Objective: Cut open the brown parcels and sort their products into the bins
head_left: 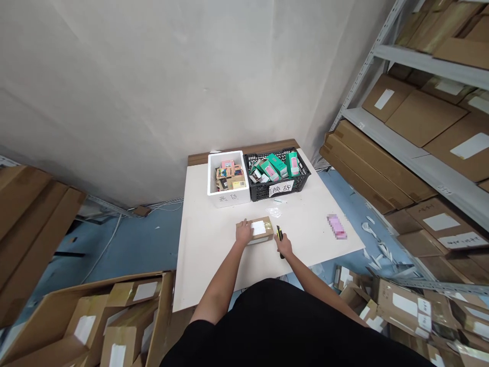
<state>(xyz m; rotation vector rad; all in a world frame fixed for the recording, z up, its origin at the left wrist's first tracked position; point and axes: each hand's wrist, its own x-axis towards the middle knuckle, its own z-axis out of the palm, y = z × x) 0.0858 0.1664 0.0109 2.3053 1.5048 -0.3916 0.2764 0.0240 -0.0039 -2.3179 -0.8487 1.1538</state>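
A small cardboard box [262, 228] with a white label and clear tape lies on the white table [206, 255]. My left hand [243, 232] grips its left end, fingers over the top. In my right hand [283, 245] is a black and yellow utility knife [280, 233], held just off the box's right end with its tip pointing away from me. Whether the blade is out is too small to tell. Beyond the box lie a scrap of clear plastic [273, 212] and a thin white-and-green item [280, 201].
At the table's back stand a white foam box [229, 199] of small packages and a black crate [262, 192] of green boxes. A pink blurred item [336, 227] lies right. A large carton [168, 295] of parcels stands lower left; laden shelves [401, 137] line the right.
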